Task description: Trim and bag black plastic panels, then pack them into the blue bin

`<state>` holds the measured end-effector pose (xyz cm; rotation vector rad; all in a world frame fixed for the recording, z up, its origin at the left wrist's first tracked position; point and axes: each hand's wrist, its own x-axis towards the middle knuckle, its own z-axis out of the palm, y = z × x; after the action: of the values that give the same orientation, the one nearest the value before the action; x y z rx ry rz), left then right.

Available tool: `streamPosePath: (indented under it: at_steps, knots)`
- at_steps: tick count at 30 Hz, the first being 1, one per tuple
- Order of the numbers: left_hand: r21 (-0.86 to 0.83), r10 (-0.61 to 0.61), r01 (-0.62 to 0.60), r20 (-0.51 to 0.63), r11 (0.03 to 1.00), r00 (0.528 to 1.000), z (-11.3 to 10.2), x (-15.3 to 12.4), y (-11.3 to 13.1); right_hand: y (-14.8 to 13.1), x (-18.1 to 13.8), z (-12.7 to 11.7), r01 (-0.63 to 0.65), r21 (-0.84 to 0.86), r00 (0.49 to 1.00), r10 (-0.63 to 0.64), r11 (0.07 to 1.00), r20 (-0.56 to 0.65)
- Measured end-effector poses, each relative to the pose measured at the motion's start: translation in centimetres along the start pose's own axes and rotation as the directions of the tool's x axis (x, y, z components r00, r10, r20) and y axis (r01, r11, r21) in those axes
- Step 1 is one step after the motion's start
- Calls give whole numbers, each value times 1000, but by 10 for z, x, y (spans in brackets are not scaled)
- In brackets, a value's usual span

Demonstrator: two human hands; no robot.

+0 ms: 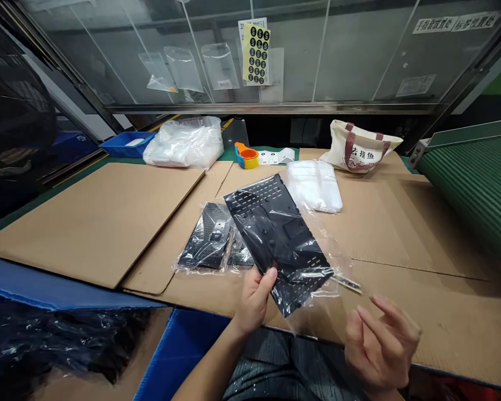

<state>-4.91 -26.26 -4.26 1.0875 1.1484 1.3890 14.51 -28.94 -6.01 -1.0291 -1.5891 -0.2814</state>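
My left hand [254, 301] pinches the near corner of a black perforated plastic panel [275, 234] that sits inside a clear plastic bag [336, 262] and is held tilted above the cardboard. My right hand [382, 342] hovers just right of the bag's near edge, fingers curled and apart, holding nothing. A small dark strip [347, 283] shows at the bag's right edge. Beside the held panel, a bagged black panel [212, 239] lies flat on the cardboard.
Cardboard sheets [96, 217] cover the bench. A stack of clear bags [315, 184], a white bag bundle [186, 143], tape rolls [247, 156], a canvas tote [359, 147] and a blue tray [125, 143] stand behind. Green conveyor [476, 184] at right; blue bin [67, 340] with bagged parts at left.
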Motion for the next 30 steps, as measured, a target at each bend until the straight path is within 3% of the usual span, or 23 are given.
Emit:
streamPosePath:
  at_steps: [2,4,5,7,9,11,13,14,16,18,20,22,24,28,30]
  knots:
    - [242,114,-122,46,963,992,4,-2,1,-8,3,1,-62,106,995,53,992,85]
    - [463,247,-305,182,832,952,14,-5,1,-21,6,6,-212,240,953,147,947,263]
    - [533,316,-414,269,738,910,21,-7,1,-27,6,10,-316,295,914,206,901,349]
    - [579,441,-611,424,539,791,35,-11,-1,-38,3,16,-530,366,819,350,764,455]
    - [553,497,-726,532,409,685,44,-15,-1,-41,0,20,-697,382,714,541,607,445]
    - [498,486,-779,610,380,626,45,-18,1,-37,-1,20,-811,374,571,750,450,335]
    - [484,465,-781,628,395,624,37,-19,4,-29,4,18,-869,399,415,868,291,272]
    - [514,468,-756,593,405,655,31,-18,6,-25,7,17,-880,426,351,893,211,281]
    - [589,471,-643,442,489,763,19,-15,7,-19,13,17,-879,472,255,899,63,356]
    - [535,399,-474,259,699,880,9,-10,6,-17,17,19,-870,492,199,886,-37,419]
    - [293,204,-260,209,920,956,3,-5,4,-18,19,24,-862,500,178,876,-80,448]
    - [53,6,-24,313,998,950,1,-3,4,-19,19,30,-859,502,171,869,-99,464]
    - [-29,-90,112,409,993,908,-1,-6,5,-17,19,35,-856,503,154,870,-119,468]
    - [35,-218,219,334,975,917,-7,-15,0,-5,20,44,-840,518,106,887,-163,450]
    - [23,-305,312,282,950,910,-13,-18,-6,0,20,48,-848,501,121,858,-172,499]
